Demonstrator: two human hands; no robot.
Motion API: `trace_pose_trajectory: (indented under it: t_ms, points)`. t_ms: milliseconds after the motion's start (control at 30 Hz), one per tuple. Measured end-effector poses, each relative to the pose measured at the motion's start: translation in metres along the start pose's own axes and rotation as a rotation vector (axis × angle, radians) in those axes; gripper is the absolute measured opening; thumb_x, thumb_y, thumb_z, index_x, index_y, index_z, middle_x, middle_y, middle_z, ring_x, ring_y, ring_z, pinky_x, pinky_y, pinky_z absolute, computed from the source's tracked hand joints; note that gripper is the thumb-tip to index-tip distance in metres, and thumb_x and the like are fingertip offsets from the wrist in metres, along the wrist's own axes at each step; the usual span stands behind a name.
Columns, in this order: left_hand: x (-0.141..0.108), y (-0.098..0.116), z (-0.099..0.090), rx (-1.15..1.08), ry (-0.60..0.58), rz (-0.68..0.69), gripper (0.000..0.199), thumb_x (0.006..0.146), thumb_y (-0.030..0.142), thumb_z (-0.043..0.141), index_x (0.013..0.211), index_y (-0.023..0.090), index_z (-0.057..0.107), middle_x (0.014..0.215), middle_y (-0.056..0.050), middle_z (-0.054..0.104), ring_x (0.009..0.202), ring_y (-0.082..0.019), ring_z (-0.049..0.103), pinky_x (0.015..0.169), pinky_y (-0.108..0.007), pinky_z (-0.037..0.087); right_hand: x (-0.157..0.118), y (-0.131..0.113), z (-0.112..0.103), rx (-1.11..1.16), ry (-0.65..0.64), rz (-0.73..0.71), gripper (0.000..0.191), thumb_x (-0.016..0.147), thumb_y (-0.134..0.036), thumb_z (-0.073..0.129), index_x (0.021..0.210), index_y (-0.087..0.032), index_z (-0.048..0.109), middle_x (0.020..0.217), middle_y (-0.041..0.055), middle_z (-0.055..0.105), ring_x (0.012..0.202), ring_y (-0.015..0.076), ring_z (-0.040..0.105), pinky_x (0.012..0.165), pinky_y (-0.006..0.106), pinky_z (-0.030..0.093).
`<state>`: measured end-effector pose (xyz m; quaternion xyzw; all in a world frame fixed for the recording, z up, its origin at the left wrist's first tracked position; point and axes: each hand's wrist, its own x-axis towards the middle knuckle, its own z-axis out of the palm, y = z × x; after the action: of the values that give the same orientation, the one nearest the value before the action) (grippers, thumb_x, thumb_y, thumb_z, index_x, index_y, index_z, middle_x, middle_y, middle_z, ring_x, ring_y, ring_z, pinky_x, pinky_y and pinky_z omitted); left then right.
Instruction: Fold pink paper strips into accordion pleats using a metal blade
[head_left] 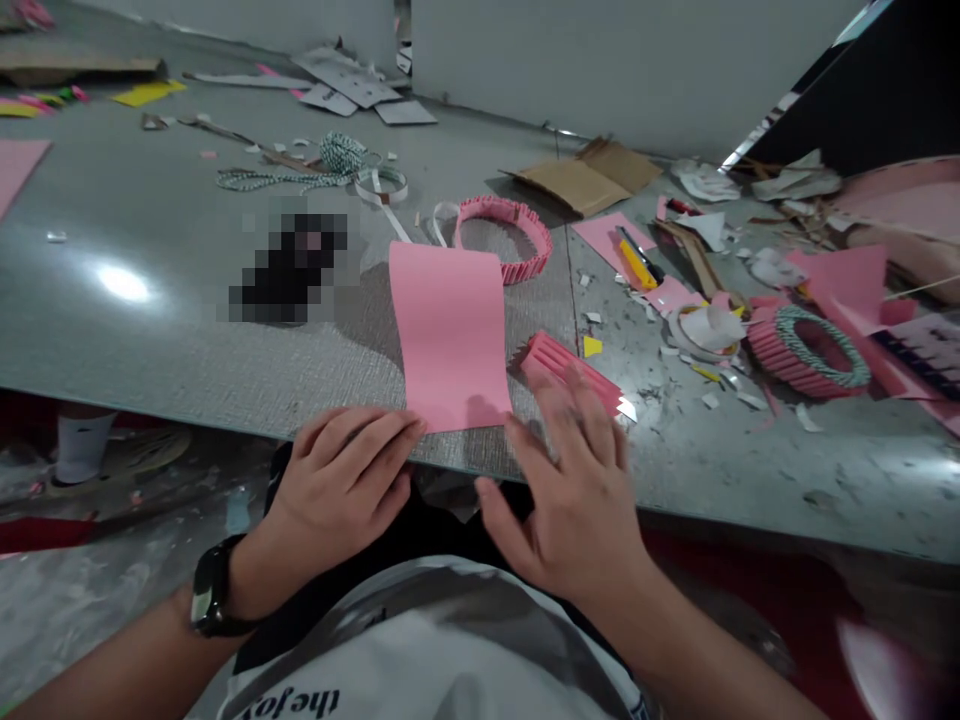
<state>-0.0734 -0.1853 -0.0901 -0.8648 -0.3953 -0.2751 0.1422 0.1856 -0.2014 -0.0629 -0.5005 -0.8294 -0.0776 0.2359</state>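
A pink sheet of paper lies before me at the table's front edge, its far end curling up slightly. My left hand has its fingers together and pinches the sheet's near left corner. My right hand is open with fingers spread; its index fingertip is at the near right corner. The other right fingertips lie over a bundle of pink paper rolls, partly hiding it. I cannot tell whether they press on it. Beyond the sheet rests a ring of pink pleated paper.
Folded cardboard lies at the back. A yellow cutter and a tape roll sit among paper scraps. Further right is a pink paper basket with a cord rim. Green-white cord and a blurred-out dark object are on the left.
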Motion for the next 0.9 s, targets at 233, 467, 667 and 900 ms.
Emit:
trace_pose_trajectory:
  t_ms: [233, 467, 667, 900]
  points:
    - [-0.006, 0.001, 0.004, -0.045, 0.019, 0.000, 0.040, 0.099, 0.012, 0.070, 0.139, 0.015, 0.069, 0.129, -0.014, 0.082, 0.121, -0.033, 0.072, 0.107, -0.049, 0.052, 0.001, -0.041, 0.016, 0.189, -0.034, -0.088, 0.059, 0.108, -0.048, 0.055, 0.147, -0.006, 0.070, 0.175, 0.0208, 0.053, 0.171, 0.0407, 0.032, 0.136, 0.057, 0.027]
    - [-0.007, -0.002, 0.007, -0.037, 0.025, -0.003, 0.036, 0.104, 0.013, 0.068, 0.140, 0.013, 0.068, 0.124, -0.014, 0.083, 0.117, -0.031, 0.071, 0.104, -0.046, 0.049, 0.004, -0.032, 0.020, 0.249, -0.034, -0.099, 0.059, 0.104, -0.045, 0.055, 0.146, -0.007, 0.070, 0.165, 0.0186, 0.064, 0.171, 0.0375, 0.034, 0.141, 0.054, 0.020]
    - [-0.007, -0.003, 0.005, -0.069, 0.021, -0.033, 0.031, 0.108, 0.015, 0.061, 0.138, 0.020, 0.068, 0.128, -0.009, 0.082, 0.119, -0.029, 0.071, 0.105, -0.044, 0.050, 0.009, -0.041, 0.026, 0.233, 0.001, -0.126, 0.065, 0.104, -0.047, 0.054, 0.149, -0.003, 0.068, 0.167, 0.0186, 0.062, 0.168, 0.0374, 0.041, 0.141, 0.053, 0.020]
    - [-0.006, -0.004, 0.004, -0.074, 0.021, -0.025, 0.028, 0.112, 0.018, 0.052, 0.135, 0.017, 0.069, 0.126, -0.012, 0.082, 0.118, -0.029, 0.070, 0.103, -0.044, 0.049, 0.017, -0.044, 0.023, 0.231, 0.000, -0.079, 0.062, 0.105, -0.043, 0.054, 0.147, -0.002, 0.070, 0.164, 0.0184, 0.066, 0.166, 0.0351, 0.044, 0.140, 0.048, 0.018]
